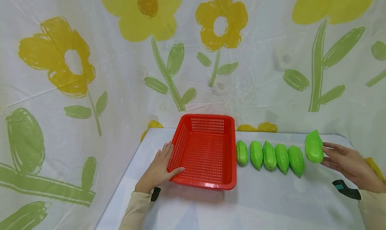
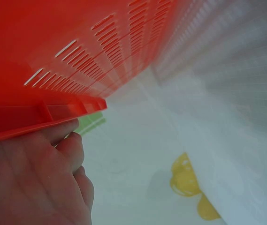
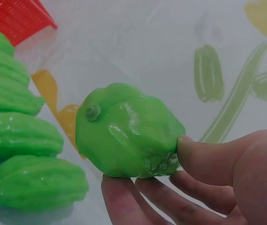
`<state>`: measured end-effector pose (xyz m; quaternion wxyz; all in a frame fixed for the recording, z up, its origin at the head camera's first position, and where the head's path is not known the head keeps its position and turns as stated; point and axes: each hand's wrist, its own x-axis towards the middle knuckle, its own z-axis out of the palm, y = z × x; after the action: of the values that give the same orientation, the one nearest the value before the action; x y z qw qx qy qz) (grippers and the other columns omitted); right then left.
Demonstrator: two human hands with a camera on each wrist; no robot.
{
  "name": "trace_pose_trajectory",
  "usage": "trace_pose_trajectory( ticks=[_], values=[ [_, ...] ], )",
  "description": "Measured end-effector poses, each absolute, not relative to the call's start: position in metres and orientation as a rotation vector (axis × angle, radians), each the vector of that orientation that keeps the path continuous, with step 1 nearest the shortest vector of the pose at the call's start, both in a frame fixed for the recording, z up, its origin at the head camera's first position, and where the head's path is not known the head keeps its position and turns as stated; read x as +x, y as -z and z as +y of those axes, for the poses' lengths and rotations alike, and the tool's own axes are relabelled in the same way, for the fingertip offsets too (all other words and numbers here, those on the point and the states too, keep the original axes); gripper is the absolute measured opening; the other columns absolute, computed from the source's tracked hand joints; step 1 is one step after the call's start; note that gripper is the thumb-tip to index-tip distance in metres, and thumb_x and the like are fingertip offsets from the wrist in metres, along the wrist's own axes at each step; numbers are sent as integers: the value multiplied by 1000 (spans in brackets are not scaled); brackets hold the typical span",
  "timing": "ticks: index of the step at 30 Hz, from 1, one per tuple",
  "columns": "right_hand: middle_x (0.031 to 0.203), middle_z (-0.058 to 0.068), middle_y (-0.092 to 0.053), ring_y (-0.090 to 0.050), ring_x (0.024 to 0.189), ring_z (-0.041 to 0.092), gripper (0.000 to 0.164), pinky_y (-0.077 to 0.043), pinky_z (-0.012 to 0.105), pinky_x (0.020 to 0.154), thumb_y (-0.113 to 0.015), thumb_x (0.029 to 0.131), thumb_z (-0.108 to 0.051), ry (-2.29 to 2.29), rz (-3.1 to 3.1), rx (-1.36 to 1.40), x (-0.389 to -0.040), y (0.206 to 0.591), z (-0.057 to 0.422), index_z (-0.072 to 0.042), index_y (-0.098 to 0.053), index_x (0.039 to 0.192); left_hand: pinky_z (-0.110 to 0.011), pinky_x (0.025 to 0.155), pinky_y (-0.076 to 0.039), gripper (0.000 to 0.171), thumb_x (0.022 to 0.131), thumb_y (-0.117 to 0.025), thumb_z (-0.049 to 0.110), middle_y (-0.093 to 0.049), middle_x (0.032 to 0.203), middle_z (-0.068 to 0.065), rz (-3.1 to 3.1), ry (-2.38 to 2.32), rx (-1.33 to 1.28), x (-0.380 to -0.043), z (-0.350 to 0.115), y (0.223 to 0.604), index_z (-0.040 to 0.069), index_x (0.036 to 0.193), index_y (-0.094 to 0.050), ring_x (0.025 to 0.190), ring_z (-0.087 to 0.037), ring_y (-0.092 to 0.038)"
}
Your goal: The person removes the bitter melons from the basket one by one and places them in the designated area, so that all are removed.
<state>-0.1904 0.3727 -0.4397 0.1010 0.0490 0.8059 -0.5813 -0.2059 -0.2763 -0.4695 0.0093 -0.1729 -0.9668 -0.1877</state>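
A red plastic basket [image 1: 206, 185] with slotted walls stands on the table. My left hand [image 1: 157, 169] holds its near left corner, thumb over the rim and fingers along the outside; in the left wrist view the fingers [image 2: 70, 150] lie just under the rim. On the right, my right hand [image 1: 349, 163] holds a ridged, glossy green toy fruit [image 1: 314, 148] raised over the table. The right wrist view shows this green fruit [image 3: 128, 131] between thumb and fingers, its small round stem end facing the camera. Several like green fruits [image 1: 269, 155] lie in a row between basket and right hand.
The white table [image 1: 256, 203] runs back to a hanging cloth [image 1: 259, 72] printed with yellow flowers and green leaves. This cloth also covers the left side. The nearest fruit [image 1: 242, 153] in the row lies close beside the basket's right wall.
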Motion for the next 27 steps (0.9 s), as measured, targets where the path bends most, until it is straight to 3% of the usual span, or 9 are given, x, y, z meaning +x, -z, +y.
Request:
trace_pose_trajectory(
  ticks=[7, 20, 27],
  values=[
    [98, -41, -53, -66, 88, -9, 90, -62, 21, 80, -44, 110, -42, 1589, 2429, 182, -190, 445, 378, 17, 4, 157, -59, 132, -12, 112, 91, -58, 71, -8, 176, -12, -3014, 598, -531, -204, -276, 469, 4, 166, -11, 164, -33, -6],
    [97, -42, -52, -65, 87, -11, 90, -62, 21, 79, -44, 110, -42, 1630, 2401, 227, -192, 458, 387, 16, 6, 157, -57, 133, -12, 111, 90, -58, 72, -10, 176, -12, -3014, 604, -525, -205, -276, 469, 4, 166, -12, 164, -32, -7],
    [94, -40, -55, -68, 85, -7, 88, -63, 24, 79, -52, 108, -42, 1689, 2365, 289, -193, 466, 389, 13, -7, 160, -57, 133, -11, 112, 90, -57, 73, -8, 176, -12, -3028, 583, -518, -205, -276, 470, 5, 166, -11, 165, -31, -6]
  ],
)
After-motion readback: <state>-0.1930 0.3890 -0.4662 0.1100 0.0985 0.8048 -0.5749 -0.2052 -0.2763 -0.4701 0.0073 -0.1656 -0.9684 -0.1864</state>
